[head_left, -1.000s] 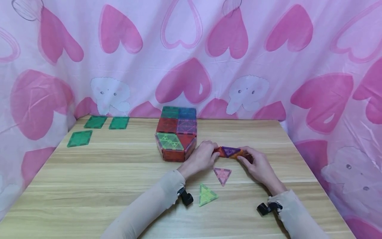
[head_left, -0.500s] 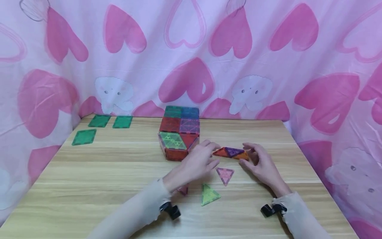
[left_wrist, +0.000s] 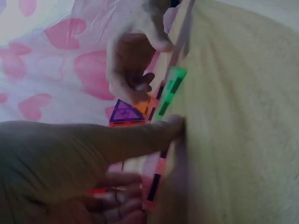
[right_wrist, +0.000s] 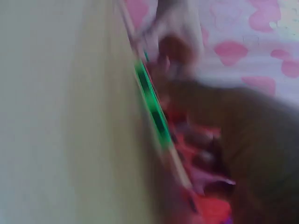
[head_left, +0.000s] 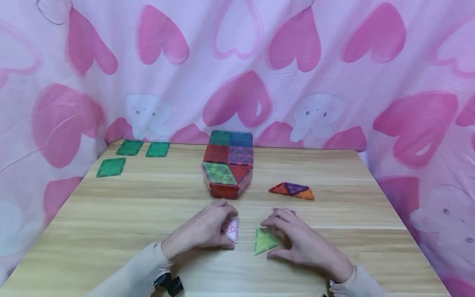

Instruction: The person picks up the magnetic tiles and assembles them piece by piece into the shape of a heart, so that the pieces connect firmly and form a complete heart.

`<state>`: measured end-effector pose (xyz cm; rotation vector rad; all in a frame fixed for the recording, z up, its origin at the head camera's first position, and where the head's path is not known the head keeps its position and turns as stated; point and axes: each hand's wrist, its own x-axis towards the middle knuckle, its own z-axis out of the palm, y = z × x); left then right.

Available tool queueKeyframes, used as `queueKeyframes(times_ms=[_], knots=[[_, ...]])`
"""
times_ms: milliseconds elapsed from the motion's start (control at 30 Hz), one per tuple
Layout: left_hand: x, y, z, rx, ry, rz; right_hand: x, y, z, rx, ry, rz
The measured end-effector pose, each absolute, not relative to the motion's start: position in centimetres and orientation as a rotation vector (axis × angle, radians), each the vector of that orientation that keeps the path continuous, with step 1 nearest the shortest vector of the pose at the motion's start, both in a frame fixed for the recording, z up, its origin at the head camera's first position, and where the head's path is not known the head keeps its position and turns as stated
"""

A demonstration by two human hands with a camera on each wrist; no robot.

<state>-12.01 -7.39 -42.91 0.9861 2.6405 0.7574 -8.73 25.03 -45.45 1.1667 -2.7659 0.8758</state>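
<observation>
My left hand (head_left: pixel 202 227) is low over the table, its thumb and fingers spread around a pink triangular magnetic tile (head_left: pixel 232 229) that lies flat. Part of that tile is hidden under the fingers. To its right, my right hand (head_left: pixel 304 243) hovers with thumb and fingers apart beside a light green triangular tile (head_left: pixel 265 241), which also shows edge-on in the left wrist view (left_wrist: pixel 172 88). Behind the right hand's fingers, only the edge of a second pink triangle (head_left: pixel 285 210) shows. The right wrist view is blurred.
A block built of coloured magnetic tiles (head_left: pixel 224 190) stands at the back middle. Right of it lies a joined strip of orange and purple triangles (head_left: pixel 295 189). Several green square tiles (head_left: pixel 111 167) lie at the far left. A pink heart-print curtain (head_left: pixel 237 99) borders the table.
Both hands have left the orange and purple strip, which stays on the table. The left hand has moved left and nearer to the pink triangle, the right hand nearer to the green one.
</observation>
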Motion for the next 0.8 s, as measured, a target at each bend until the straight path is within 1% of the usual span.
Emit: queueKeyframes(times_ms=[233, 333, 433, 633, 700, 800], knots=[[-12.4, -5.5, -44.0, 1.056, 2.623, 0.825, -8.8, 23.5, -46.3, 1.044, -2.777, 0.792], [-12.5, -4.7, -44.4, 1.072, 2.644, 0.81, -8.9, 23.3, -46.5, 1.041, -2.746, 0.81], [-12.5, -4.0, -44.6, 1.061, 2.663, 0.786, -9.2, 23.9, -46.5, 1.013, -2.711, 0.821], [-12.1, -2.9, -44.9, 0.986, 2.737, 0.74, -10.2, 26.4, -46.0, 0.796, -2.788, 0.746], [-12.0, -2.7, -45.0, 0.973, 2.755, 0.738, -10.4, 26.8, -46.1, 0.794, -2.833, 0.742], [-12.1, -2.5, -45.0, 1.022, 2.747, 0.76, -10.6, 26.9, -46.4, 0.808, -2.831, 0.794]])
